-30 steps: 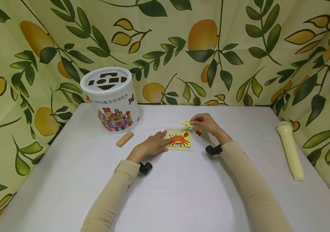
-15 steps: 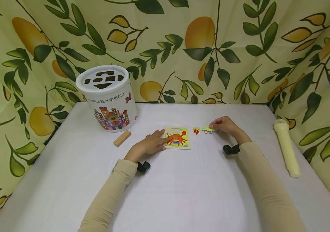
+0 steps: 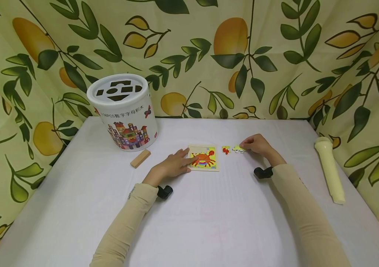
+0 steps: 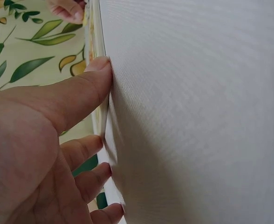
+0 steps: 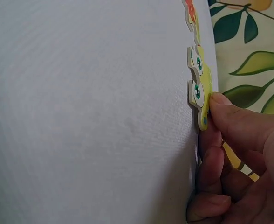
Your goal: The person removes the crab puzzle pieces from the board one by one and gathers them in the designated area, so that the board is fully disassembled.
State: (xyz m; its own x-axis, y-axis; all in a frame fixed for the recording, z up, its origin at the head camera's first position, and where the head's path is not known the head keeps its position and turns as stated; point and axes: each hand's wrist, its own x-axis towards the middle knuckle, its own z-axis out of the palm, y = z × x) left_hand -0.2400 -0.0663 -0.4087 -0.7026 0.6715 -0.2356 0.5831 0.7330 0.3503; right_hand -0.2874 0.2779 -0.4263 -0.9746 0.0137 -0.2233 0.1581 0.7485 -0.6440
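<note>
A square wooden crab puzzle [image 3: 204, 159] lies on the white table, with a gap along the top of its picture. My left hand [image 3: 172, 165] rests at its left side, fingers extended, one reaching onto the crab; the left wrist view shows the thumb [image 4: 88, 91] against the board's edge. To the right of the board, my right hand [image 3: 259, 146] pinches the end of a yellow puzzle piece [image 5: 202, 84] with two green eyes, low at the table. A red and yellow puzzle piece [image 3: 226, 150] lies between that piece and the board.
A white block bucket [image 3: 126, 115] with shaped holes in its lid stands at the back left. In front of it lies a small wooden block [image 3: 140, 158]. A cream microphone-shaped object [image 3: 330, 170] is near the right edge. Leaf-patterned cloth [image 3: 189, 55] hangs behind the table.
My right hand has carried the eyed puzzle piece from beside the board rightward, past the red piece, and then stayed there. My left hand has stayed on the board.
</note>
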